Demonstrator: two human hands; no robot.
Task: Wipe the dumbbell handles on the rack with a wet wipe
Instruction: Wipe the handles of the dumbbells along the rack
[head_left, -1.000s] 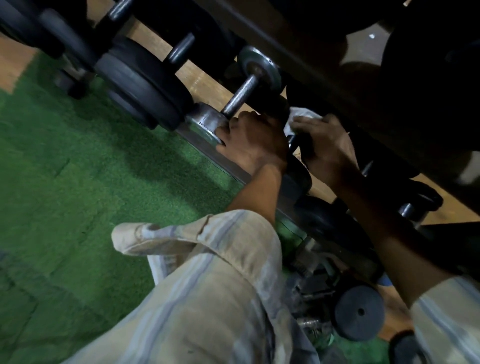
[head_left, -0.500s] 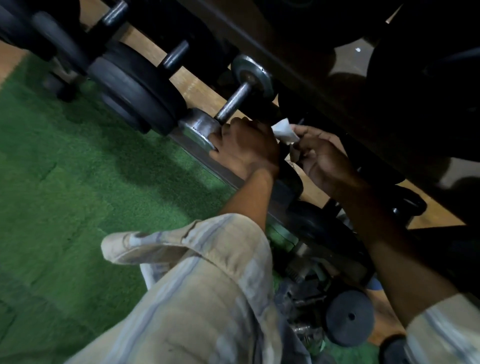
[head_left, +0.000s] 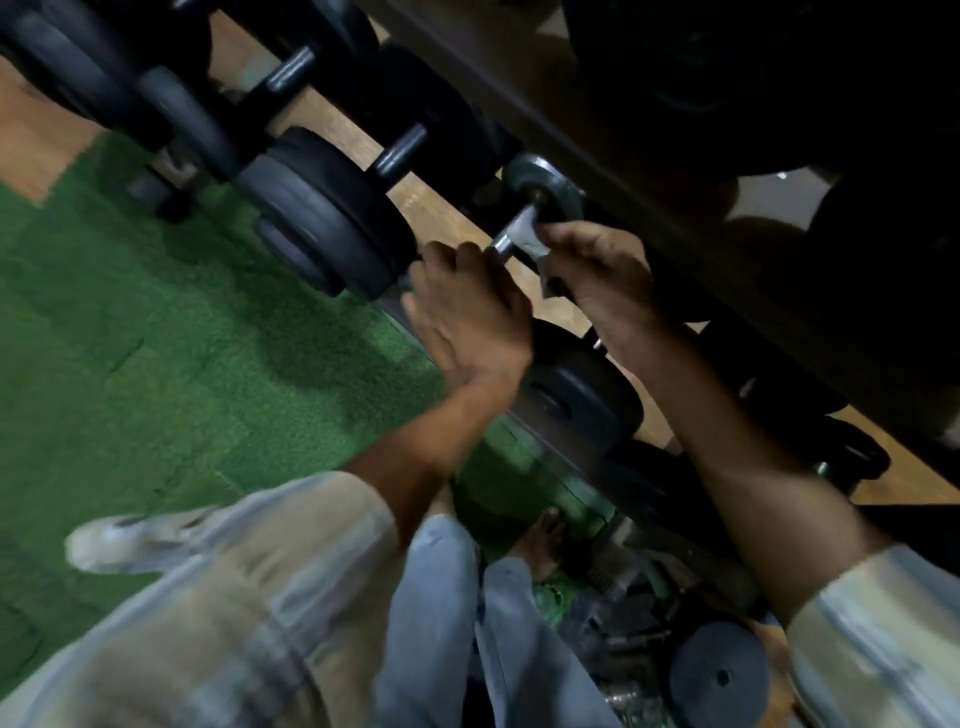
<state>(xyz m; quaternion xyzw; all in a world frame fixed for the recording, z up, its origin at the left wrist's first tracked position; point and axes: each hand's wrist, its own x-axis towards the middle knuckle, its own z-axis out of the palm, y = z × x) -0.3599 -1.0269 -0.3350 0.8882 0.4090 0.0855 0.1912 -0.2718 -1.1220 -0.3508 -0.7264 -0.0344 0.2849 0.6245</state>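
Observation:
A small chrome dumbbell lies on the rack's lower rail, its far plate (head_left: 545, 182) in view. My right hand (head_left: 597, 265) holds a white wet wipe (head_left: 530, 234) wrapped round the upper part of the chrome handle (head_left: 504, 244). My left hand (head_left: 467, 317) covers the dumbbell's near plate, fingers curled over it, and hides that end. Black dumbbells (head_left: 322, 218) lie to the left on the same rail.
A dark upper shelf (head_left: 675, 171) overhangs my right hand. Another black dumbbell (head_left: 576, 395) lies just right of my left wrist. Loose black plates (head_left: 719, 675) sit on the floor below the rack. Green turf (head_left: 156, 364) spreads to the left. My legs fill the bottom.
My right hand has moved the wipe from the neighbouring dumbbell onto the chrome handle. My left hand stays on the near plate. The camera has shifted.

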